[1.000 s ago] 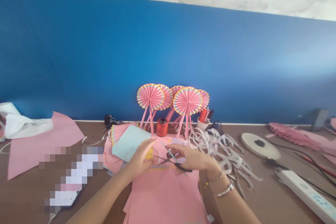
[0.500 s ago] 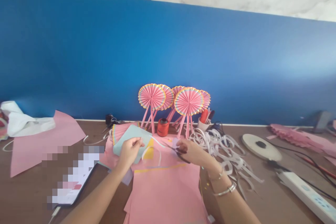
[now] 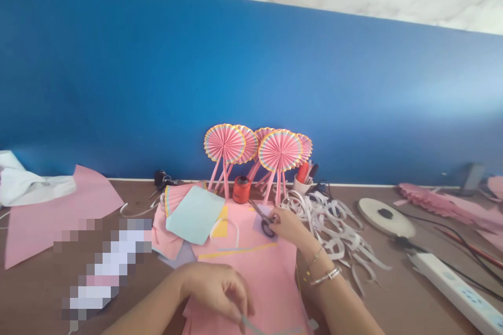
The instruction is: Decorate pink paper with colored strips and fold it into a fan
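Observation:
My left hand [image 3: 223, 293] is low over the stack of pink paper sheets [image 3: 271, 285], its fingertips pinching a thin light-blue paper strip [image 3: 251, 326]. Part of that strip runs along the bottom edge of the view. Farther up, my right hand [image 3: 286, 225] has its fingers on the dark handles of a pair of scissors [image 3: 264, 217], blades pointing away to the upper left. Left of the scissors lies a light-blue paper sheet [image 3: 196, 214], with a yellow piece [image 3: 220, 222] and a curled white strip [image 3: 238, 230] beside it.
Several pink pleated paper fans [image 3: 280, 151] stand at the back beside a red thread spool [image 3: 241, 190]. A heap of white strips [image 3: 334, 220] lies to the right, then a round pale device [image 3: 387, 218] and a power strip [image 3: 451, 288]. At left are a pixelated phone [image 3: 113, 261] and pink paper [image 3: 58, 220].
My left hand has come down and toward me from beside the light-blue sheet, carrying the thin strip. My right hand remains at the scissors, which have turned slightly. The view has shifted a little.

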Available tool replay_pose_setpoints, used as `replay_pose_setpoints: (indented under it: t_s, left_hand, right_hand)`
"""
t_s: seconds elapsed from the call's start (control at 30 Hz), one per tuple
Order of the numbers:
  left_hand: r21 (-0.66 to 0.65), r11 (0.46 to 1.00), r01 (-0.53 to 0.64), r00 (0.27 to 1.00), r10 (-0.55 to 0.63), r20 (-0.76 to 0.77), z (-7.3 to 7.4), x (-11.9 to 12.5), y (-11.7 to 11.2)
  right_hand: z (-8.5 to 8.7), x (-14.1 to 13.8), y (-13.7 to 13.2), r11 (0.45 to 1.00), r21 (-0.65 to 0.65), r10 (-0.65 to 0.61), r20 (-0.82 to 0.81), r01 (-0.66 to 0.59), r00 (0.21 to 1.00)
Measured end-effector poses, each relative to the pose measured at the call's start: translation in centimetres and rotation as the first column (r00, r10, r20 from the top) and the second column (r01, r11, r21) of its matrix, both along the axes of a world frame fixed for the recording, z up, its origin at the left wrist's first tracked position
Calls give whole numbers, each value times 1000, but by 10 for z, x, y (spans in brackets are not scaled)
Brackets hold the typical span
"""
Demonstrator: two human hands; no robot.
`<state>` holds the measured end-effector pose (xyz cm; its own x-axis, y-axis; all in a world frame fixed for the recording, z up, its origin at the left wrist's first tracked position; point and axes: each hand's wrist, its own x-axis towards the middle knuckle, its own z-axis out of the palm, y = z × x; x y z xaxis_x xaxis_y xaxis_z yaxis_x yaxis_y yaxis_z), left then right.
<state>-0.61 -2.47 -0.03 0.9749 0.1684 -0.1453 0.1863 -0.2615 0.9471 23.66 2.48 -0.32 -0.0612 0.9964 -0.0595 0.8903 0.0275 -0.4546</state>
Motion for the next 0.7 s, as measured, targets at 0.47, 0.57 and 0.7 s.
replay_pose_setpoints:
  t_s: [0.47,0.57,0.7]
  left_hand:
    - [-6,1000,16,1000,-16,-2,-10,-3,1]
    - [12,999,-50,997,50,-64,-4,-4,1]
    - [121,936,-331,912,350,-212,10,-6,7]
  right_hand:
    - [6,-55,-24,987,41,139,233,-153,963]
    - [15,-47,-20,994,71,67,192,-82,979]
    - [30,-41,-28,911,-166,317,-305,-378,898]
